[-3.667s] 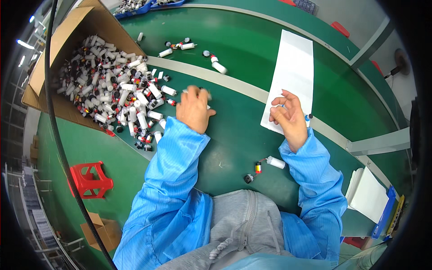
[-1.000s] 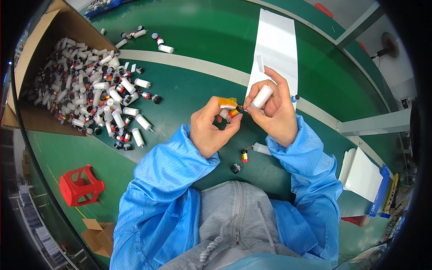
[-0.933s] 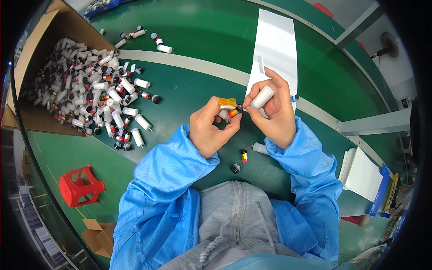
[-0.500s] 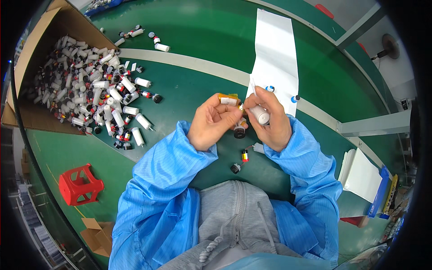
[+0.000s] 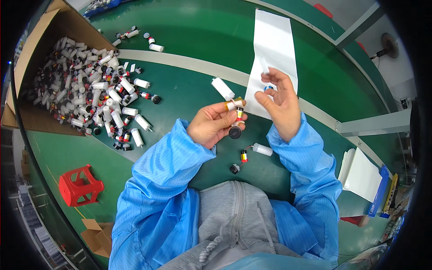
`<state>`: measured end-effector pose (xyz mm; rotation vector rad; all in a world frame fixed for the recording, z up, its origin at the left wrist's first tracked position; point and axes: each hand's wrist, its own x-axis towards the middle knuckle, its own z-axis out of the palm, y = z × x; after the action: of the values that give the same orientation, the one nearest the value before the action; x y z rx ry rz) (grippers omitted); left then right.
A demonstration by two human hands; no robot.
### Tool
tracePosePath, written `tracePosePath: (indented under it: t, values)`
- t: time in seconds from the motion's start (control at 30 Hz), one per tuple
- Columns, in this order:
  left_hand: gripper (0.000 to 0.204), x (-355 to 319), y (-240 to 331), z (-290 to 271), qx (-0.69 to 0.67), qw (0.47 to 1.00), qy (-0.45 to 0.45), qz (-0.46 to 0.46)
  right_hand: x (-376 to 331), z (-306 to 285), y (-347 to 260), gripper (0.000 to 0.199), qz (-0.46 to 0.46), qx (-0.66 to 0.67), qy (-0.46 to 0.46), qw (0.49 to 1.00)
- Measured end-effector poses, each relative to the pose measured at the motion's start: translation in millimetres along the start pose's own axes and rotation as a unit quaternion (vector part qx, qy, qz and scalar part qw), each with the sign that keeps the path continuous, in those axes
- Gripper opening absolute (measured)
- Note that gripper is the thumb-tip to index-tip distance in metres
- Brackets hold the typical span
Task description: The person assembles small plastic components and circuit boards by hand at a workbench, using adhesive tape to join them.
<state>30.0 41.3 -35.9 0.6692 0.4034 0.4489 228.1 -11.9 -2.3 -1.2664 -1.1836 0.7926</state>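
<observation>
My left hand [image 5: 211, 123] is closed on a small battery assembly, with a yellow-and-red cell [image 5: 240, 113] and a round black cap [image 5: 235, 132] showing at the fingertips. An amber-banded piece [image 5: 234, 105] pokes out above the thumb. Just beyond it is a white cylinder [image 5: 222, 89], seemingly joined to the assembly. My right hand [image 5: 282, 101] is raised over a long white sheet [image 5: 275, 40], its fingers curled round a blurred whitish strip [image 5: 264, 66]. Behind those fingers a small blue piece [image 5: 268, 88] shows in part.
Nearer me lies another assembly: a white cylinder [image 5: 262, 149], a cell [image 5: 244, 156] and a black cap [image 5: 234, 168]. A tipped cardboard box [image 5: 45, 112] spills many such parts at left. White sheets [image 5: 363, 175] lie at right; a red stool [image 5: 81, 185] stands lower left.
My right hand has let go of the white cylinder and moved away to the right. That cylinder is now beyond my left hand, which keeps the assembly.
</observation>
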Motion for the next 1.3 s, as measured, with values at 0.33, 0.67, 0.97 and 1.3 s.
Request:
tracePosePath:
  t: [0.33,0.67,0.97,1.3]
  values:
    - [0.039,-2,6,8,0.088,0.990,0.069,0.089,-16,13,-5,0.021,0.264,0.254,-0.131,0.921]
    - [0.035,-4,1,22,0.235,0.946,0.105,0.196,-15,16,3,0.012,0.232,0.169,-0.116,0.951]
    - [0.021,-4,-1,11,0.228,0.945,0.084,0.218,-14,15,3,0.011,0.162,0.089,-0.106,0.977]
    - [0.020,-16,8,18,0.140,0.960,-0.227,0.082,-3,-8,0,0.055,0.156,0.040,-0.446,0.881]
